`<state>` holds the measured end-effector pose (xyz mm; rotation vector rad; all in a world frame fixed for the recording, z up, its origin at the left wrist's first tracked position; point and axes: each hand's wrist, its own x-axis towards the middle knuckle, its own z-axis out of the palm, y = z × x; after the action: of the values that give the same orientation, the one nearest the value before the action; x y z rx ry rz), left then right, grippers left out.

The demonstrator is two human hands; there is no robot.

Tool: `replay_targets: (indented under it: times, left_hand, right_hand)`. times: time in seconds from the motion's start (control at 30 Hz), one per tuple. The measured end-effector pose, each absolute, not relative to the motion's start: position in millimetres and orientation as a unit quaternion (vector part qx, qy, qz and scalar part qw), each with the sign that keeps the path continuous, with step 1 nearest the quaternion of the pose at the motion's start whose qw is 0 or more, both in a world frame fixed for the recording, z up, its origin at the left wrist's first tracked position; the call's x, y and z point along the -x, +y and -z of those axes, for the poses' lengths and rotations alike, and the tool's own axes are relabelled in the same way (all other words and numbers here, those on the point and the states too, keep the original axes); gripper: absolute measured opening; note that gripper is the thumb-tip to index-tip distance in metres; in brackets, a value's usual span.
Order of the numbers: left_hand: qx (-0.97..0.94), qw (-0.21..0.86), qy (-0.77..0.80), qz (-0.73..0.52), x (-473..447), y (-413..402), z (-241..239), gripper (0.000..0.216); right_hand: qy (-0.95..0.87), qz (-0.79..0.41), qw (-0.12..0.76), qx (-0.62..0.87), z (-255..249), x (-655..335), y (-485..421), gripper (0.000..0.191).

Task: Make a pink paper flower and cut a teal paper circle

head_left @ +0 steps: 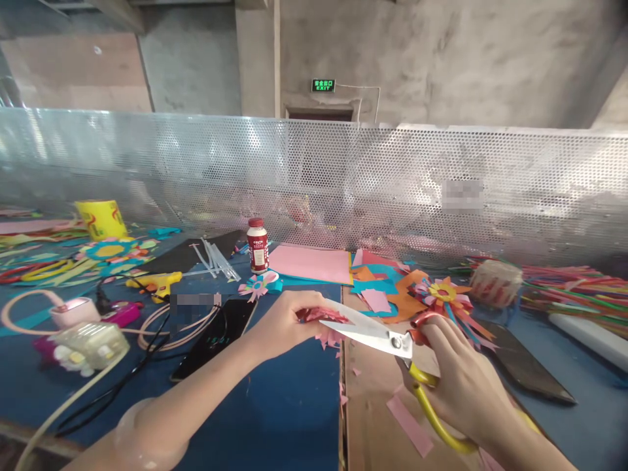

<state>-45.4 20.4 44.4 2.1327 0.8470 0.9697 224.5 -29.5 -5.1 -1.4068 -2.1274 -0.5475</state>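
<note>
My left hand [289, 320] pinches a small folded piece of pink paper [328, 314], mostly hidden by the fingers. The scissors [387, 340], with one red and one yellow handle, are gripped in my right hand [466, 373]. Their blades are parted and point left, with the paper at the tips; whether they touch it I cannot tell. Small pink scraps [343, 392] lie below on the table, and a pink paper strip [409, 425] rests on the brown cardboard [373, 432] under the scissors.
Behind stand a red-capped bottle [258, 245] and pink paper sheets [314, 263]. Paper flowers [441, 294] and tape [496, 283] lie right, near a dark phone [527, 363]. On the left are another phone [216, 340], a yellow glue gun [154, 284] and cables. A perforated metal screen [392, 183] closes the back.
</note>
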Motion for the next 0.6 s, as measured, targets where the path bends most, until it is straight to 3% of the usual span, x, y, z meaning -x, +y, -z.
replay_targets:
  times: [0.37, 0.53, 0.6]
  left_hand:
    - [-0.832, 0.317, 0.289, -0.352, 45.1, 17.8, -46.4, 0.010]
    - [-0.780, 0.424, 0.317, -0.333, 41.0, 15.5, -45.6, 0.013]
    - [-0.757, 0.481, 0.309, -0.317, 38.7, 15.2, -45.1, 0.016]
  right_hand:
    - [-0.789, 0.191, 0.266, 0.519, 4.6, -223.7, -30.5, 0.028]
    - [-0.804, 0.040, 0.238, 0.543, -0.9, -218.3, -33.9, 0.012]
    - [-0.801, -0.037, 0.209, 0.560, -6.2, -215.3, -36.4, 0.021]
